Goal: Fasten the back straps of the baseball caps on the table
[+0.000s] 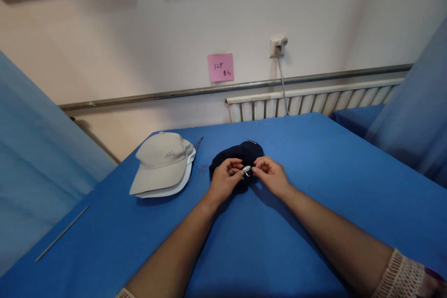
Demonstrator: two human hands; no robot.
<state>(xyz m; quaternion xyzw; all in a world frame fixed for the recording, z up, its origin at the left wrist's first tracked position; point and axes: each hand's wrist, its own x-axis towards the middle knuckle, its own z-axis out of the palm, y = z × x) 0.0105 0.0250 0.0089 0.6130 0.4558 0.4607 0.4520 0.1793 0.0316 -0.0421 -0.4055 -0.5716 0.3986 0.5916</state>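
A dark navy cap (232, 152) lies on the blue-covered table, its brim pointing away to the back right. At its near side is a small whitish, shiny piece (247, 170), possibly a buckle or a tag. My left hand (225, 178) pinches at this piece from the left, thumb and forefinger together. From the right, my right hand (272, 176) holds a pinch at the same edge of the cap; what lies between its fingertips is too small to make out. The cap's rear opening is largely covered by my fingers.
Left of the navy cap, a light grey cap (162, 151) sits stacked on a white one (178, 188). A thin stick (61, 234) lies near the table's left edge. Behind the table (314, 242) are a radiator (314, 102) and a plugged-in socket (277, 47). Blue curtains (42, 149) hang at both sides.
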